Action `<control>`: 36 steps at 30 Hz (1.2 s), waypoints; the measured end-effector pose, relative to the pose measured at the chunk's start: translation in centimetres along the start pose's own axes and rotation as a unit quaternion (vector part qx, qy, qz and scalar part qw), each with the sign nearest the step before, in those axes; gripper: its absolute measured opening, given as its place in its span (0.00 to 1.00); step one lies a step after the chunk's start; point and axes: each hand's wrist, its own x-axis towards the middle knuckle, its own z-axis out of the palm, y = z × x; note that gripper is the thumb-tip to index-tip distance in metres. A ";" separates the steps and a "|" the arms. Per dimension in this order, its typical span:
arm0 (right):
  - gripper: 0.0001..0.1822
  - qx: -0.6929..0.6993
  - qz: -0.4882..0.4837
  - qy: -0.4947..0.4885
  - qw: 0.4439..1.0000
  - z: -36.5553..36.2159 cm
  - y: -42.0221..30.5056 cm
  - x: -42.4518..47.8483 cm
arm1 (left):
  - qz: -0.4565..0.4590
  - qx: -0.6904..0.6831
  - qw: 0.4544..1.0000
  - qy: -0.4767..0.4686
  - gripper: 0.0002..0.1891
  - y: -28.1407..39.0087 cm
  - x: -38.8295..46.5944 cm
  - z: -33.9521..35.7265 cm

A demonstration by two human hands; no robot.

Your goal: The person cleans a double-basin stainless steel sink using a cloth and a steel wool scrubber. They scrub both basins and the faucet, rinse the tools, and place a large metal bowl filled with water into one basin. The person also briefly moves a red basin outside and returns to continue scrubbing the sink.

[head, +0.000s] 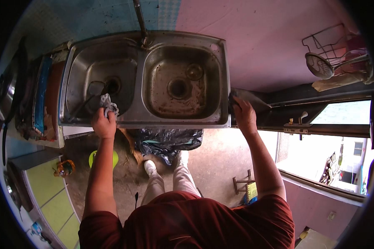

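Before me is a stainless steel double-bowl sink [139,90] with brown stains. My left hand [104,123] is over the front rim of the left bowl [81,71], pinching a crumpled grey-white patterned cloth or wrapper [109,104]. Beside it in that bowl lies a ladle or turner [96,88], its dark handle slanting toward the front. At the sink's right end, my right hand [244,113] has its fingers against a dark thing by the outer edge; what it is, and whether I grip it, stays unclear. The right bowl [155,93] has rusty marks around its drain [178,88].
A faucet pipe [140,18] rises behind the sink. Black plastic bags [171,143] lie beneath its front, by my feet. A blue-edged panel [43,96] and a wok [7,90] are at left. An open window [324,155] and a wire rack [322,43] are at right.
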 end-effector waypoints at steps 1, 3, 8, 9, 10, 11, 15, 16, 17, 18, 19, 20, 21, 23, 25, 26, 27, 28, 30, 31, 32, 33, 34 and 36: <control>0.13 -0.008 -0.039 -0.001 0.999 0.2 -0.8 0.6 | -0.005 -0.003 1.000 -0.001 0.10 0.1 0.0 0.1; 0.14 -0.024 -0.119 -0.004 0.993 0.7 -1.8 1.3 | -0.017 -0.009 1.000 -0.002 0.10 0.2 0.0 0.1; 0.14 -0.097 -0.157 -0.102 0.978 5.4 -1.2 -3.8 | -0.015 -0.007 1.000 0.001 0.10 -0.2 0.2 0.1; 0.14 -0.070 -0.106 -0.105 0.986 5.8 -2.5 -4.0 | -0.011 -0.001 1.000 0.004 0.10 -0.2 0.0 0.0; 0.15 0.022 -0.056 -0.109 0.992 6.6 -3.3 -4.1 | -0.017 -0.009 1.000 0.000 0.10 0.0 0.0 0.1; 0.15 0.115 -0.006 -0.112 0.987 7.6 -4.3 -4.2 | -0.023 -0.017 1.000 -0.005 0.11 0.0 0.0 0.3; 0.16 0.132 -0.132 -0.060 0.981 8.4 -6.9 -4.2 | -0.008 -0.007 1.000 -0.013 0.11 0.3 0.0 -0.2; 0.15 0.077 -0.134 -0.056 0.986 7.9 -5.0 -4.5 | -0.007 0.003 1.000 -0.015 0.11 0.3 0.0 -0.2; 0.13 0.021 -0.134 -0.052 0.989 6.9 -2.6 -4.9 | -0.007 -0.004 1.000 -0.019 0.11 0.3 0.1 -0.2; 0.11 -0.006 -0.129 -0.058 0.990 5.5 -0.8 -4.7 | -0.008 -0.006 1.000 -0.022 0.11 0.3 0.1 -0.4; 0.11 0.013 -0.147 -0.082 0.986 3.9 -0.5 -4.3 | -0.009 -0.010 1.000 -0.026 0.11 0.4 0.1 -0.5; 0.10 0.002 -0.154 -0.086 0.984 3.7 -0.8 -4.0 | -0.010 -0.007 1.000 -0.023 0.11 0.4 0.0 -0.5; 0.10 -0.010 -0.159 -0.087 0.983 3.7 -1.3 -3.8 | -0.007 -0.006 1.000 -0.019 0.11 0.4 0.1 -0.4; 0.08 -0.012 -0.159 -0.076 0.984 4.1 -1.4 -3.4 | -0.005 -0.006 1.000 -0.014 0.11 0.3 0.1 -0.4; 0.06 -0.015 -0.167 -0.065 0.984 4.8 -0.6 -2.7 | -0.004 -0.007 1.000 -0.012 0.10 0.2 0.0 -0.3; 0.05 -0.018 -0.176 -0.061 0.982 5.5 0.1 -1.9 | -0.013 -0.014 1.000 -0.024 0.10 0.2 0.0 -0.4; 0.04 -0.020 -0.184 -0.056 0.981 5.9 0.6 -0.8 | -0.014 -0.019 1.000 -0.021 0.10 0.2 0.1 -0.3; 0.05 -0.033 -0.158 -0.041 0.986 6.4 0.6 1.0 | -0.014 -0.022 0.999 -0.019 0.10 0.2 0.0 -0.2; 0.07 0.000 -0.088 -0.038 0.995 6.5 0.7 5.0 | 0.001 -0.043 0.999 -0.017 0.11 0.2 0.1 0.0; 0.08 0.066 -0.068 0.002 0.996 6.0 0.6 6.9 | 0.003 -0.039 0.999 -0.015 0.11 0.2 0.3 0.0; 0.10 0.130 -0.048 0.040 0.990 4.9 0.6 8.3 | 0.003 -0.035 0.999 -0.014 0.11 0.1 0.2 0.1; 0.13 0.204 -0.040 0.070 0.976 3.6 1.0 9.2 | 0.000 -0.030 0.999 -0.016 0.11 0.0 0.0 0.1; 0.14 0.269 0.029 0.050 0.962 2.1 1.7 9.3 | -0.013 -0.030 0.999 -0.021 0.10 -0.1 -0.3 0.1; 0.15 0.315 0.101 0.040 0.943 -1.4 5.8 8.1 | -0.038 -0.035 0.998 -0.024 0.09 0.0 -0.3 -0.1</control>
